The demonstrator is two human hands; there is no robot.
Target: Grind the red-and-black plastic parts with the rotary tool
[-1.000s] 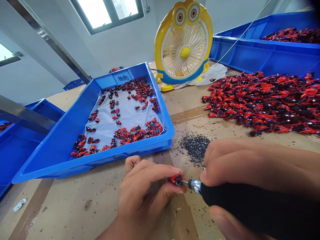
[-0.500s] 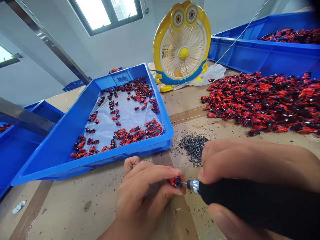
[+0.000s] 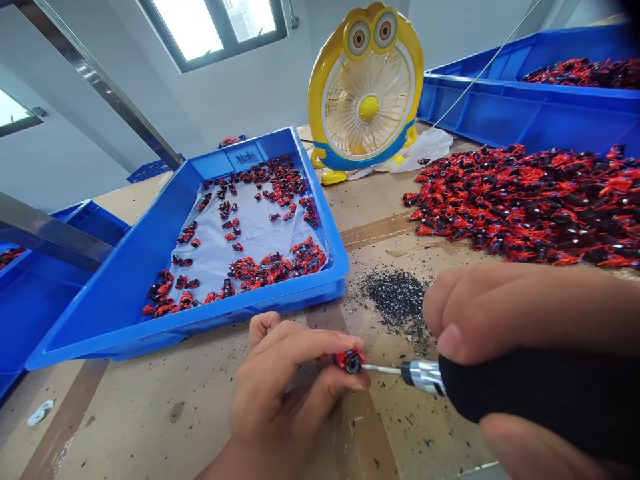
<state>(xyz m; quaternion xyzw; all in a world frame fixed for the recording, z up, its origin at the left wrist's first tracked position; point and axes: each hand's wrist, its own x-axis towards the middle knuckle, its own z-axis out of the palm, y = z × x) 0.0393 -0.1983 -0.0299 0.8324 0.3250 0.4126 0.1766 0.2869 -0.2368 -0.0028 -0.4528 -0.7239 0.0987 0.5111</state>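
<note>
Red and black, the small part [image 3: 350,361] sits pinched between thumb and index finger of the left hand [image 3: 293,377], above the bench [image 3: 150,393]. The right hand's [image 3: 500,333] fingers grip a black-handled rotary tool [image 3: 525,393], its thin metal tip beside the part's open end.

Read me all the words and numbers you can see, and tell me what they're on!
I can't read any words, numbers, brands or signs here.
Dark marks on the inside far wall of the blue tray: too small and blurred to read.
Yellow fan: no lettering that I can see.
</note>
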